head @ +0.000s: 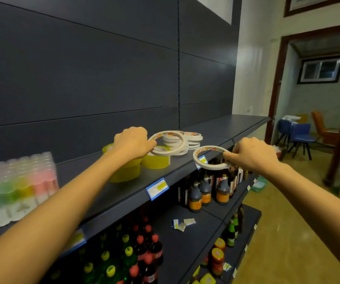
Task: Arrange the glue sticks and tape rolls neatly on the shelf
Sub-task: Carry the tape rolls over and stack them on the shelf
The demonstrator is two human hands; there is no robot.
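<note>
Two thin white tape rolls are in hand at the middle of the frame. The left hand (pixel 132 143) pinches the near rim of one ring (pixel 165 154), fingers curled round it, and holds it tilted above the yellow tape rolls (pixel 157 162) on the top shelf (pixel 236 124). The right hand (pixel 253 153) clamps thumb and fingertips on the right edge of the second ring (pixel 206 166), which hangs in the air just in front of the shelf's lip, right of centre. Just behind the left ring sits a leaning stack of like rings (pixel 193 140), its upper rolls slid out of line.

The step looks to be adding both rings to that stack. To do it well, level each ring first, set it down centred on the one beneath, then square the stack's sides with flat fingers so nothing overhangs. The yellow rolls crowd the stack, so lower from above rather than sliding in.

At the left edge a wrapped pack of glue sticks (pixel 21 187) stands blurred. Below are price labels (pixel 157 188) and bottles (pixel 206 193).
</note>
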